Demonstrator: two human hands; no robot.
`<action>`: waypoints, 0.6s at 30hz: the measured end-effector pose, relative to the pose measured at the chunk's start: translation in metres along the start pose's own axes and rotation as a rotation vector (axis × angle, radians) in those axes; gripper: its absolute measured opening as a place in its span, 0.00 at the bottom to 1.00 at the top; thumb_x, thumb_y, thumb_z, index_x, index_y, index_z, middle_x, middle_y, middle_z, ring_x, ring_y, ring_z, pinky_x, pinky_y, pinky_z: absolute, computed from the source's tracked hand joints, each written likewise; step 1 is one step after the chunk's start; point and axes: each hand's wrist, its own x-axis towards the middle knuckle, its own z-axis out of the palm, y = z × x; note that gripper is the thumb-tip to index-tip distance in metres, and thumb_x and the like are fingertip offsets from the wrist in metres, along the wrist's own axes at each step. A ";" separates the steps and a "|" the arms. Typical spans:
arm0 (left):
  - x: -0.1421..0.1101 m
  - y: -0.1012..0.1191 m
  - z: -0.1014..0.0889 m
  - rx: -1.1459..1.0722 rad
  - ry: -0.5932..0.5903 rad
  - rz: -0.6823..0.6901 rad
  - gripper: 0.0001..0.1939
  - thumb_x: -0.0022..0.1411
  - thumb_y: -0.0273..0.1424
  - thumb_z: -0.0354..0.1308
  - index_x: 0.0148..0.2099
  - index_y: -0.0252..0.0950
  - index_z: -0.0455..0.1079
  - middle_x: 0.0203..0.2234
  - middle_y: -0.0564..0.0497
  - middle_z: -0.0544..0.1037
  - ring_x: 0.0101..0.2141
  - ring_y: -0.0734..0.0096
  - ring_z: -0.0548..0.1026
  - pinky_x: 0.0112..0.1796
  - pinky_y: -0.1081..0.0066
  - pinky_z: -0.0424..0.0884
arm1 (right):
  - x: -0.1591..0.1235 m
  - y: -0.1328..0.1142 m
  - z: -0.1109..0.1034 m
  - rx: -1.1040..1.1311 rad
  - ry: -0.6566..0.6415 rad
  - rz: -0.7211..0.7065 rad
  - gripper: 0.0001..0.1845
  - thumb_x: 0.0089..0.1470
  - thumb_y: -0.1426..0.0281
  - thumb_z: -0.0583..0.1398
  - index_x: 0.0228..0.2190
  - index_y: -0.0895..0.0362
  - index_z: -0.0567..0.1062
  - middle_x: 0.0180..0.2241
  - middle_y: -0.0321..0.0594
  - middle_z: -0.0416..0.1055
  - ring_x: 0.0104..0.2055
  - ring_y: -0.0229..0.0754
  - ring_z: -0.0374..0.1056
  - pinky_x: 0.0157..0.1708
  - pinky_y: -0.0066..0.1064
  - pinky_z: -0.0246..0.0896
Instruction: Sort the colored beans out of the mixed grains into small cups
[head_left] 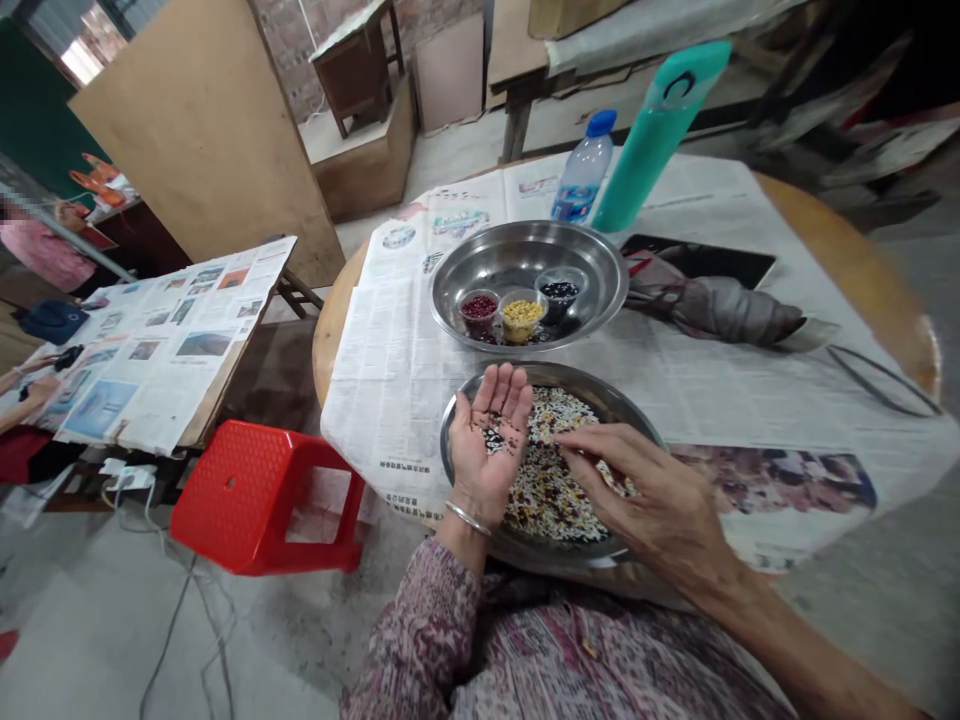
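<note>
My left hand (489, 440) is palm up over the left side of a metal basin, fingers stretched out. A small scatter of black and white grains (495, 434) lies on its palm. My right hand (645, 490) hovers over the right side of the basin, thumb and fingertips pinched together; whatever is between them is too small to make out. The near steel basin (651, 425) holds mixed grains and beans (559, 490) in white, yellow, dark red and black. Behind it, another steel basin (480, 240) holds plastic cups of red beans (478, 308), yellow beans (522, 316) and black beans (559, 292).
A water bottle (583, 170) and a teal bottle (652, 140) stand behind the basins. A folded grey umbrella (720, 308) lies right on the newspaper-covered table (382, 370). A red stool (255, 495) stands left, near another papered table (180, 350) with a person's hands at its edge.
</note>
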 end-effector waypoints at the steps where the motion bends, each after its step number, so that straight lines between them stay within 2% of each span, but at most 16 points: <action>1: 0.000 -0.001 0.001 -0.011 -0.004 -0.003 0.27 0.76 0.41 0.40 0.49 0.30 0.77 0.61 0.39 0.73 0.63 0.61 0.69 0.62 0.64 0.68 | -0.001 0.001 -0.001 -0.009 -0.001 -0.002 0.11 0.58 0.79 0.60 0.43 0.55 0.75 0.38 0.41 0.77 0.39 0.41 0.76 0.43 0.30 0.72; 9: 0.004 -0.005 0.007 0.043 -0.066 -0.027 0.31 0.75 0.46 0.38 0.50 0.31 0.78 0.60 0.40 0.74 0.63 0.61 0.68 0.62 0.64 0.66 | 0.001 0.004 -0.004 -0.012 0.016 0.023 0.11 0.58 0.79 0.61 0.42 0.55 0.76 0.37 0.41 0.78 0.38 0.42 0.76 0.42 0.31 0.72; 18: 0.006 -0.006 -0.001 0.097 -0.108 -0.023 0.35 0.75 0.49 0.34 0.52 0.33 0.77 0.58 0.42 0.76 0.62 0.60 0.70 0.64 0.61 0.63 | 0.012 -0.007 0.013 0.028 -0.168 -0.011 0.12 0.62 0.76 0.59 0.47 0.55 0.74 0.42 0.42 0.77 0.43 0.43 0.76 0.45 0.36 0.73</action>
